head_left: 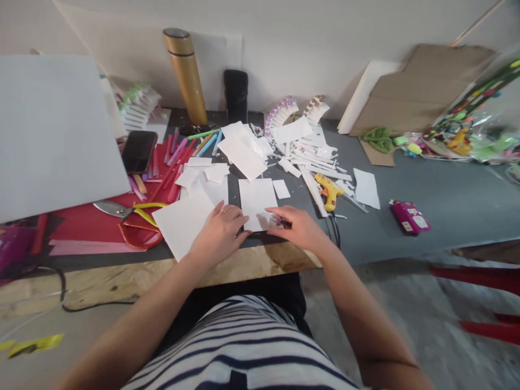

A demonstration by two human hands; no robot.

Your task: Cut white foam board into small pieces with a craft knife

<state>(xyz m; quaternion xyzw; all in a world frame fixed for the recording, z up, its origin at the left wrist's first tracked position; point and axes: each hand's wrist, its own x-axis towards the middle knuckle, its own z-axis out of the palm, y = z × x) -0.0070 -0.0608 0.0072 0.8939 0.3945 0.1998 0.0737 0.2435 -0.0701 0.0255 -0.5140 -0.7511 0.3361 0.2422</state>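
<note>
A small white rectangular board (257, 197) lies near the front edge of the table, between my hands. My left hand (221, 230) is closed, with its thumb and forefinger at the board's lower left edge. Its forearm crosses a larger white sheet (184, 219). At the lower right corner of the board, my right hand (298, 227) is curled, with thumb and forefinger over the corner. Something small and dark shows within its fingers, too hidden to name. A little white piece (281, 189) lies just beyond the board.
Orange-and-yellow-handled shears (140, 216) lie left, near a phone (138, 153). A yellow glue gun (330, 190) with a cable rests right, beside white strips (312, 157). A gold flask (187, 78) stands behind. A purple box (409, 216) sits farther right.
</note>
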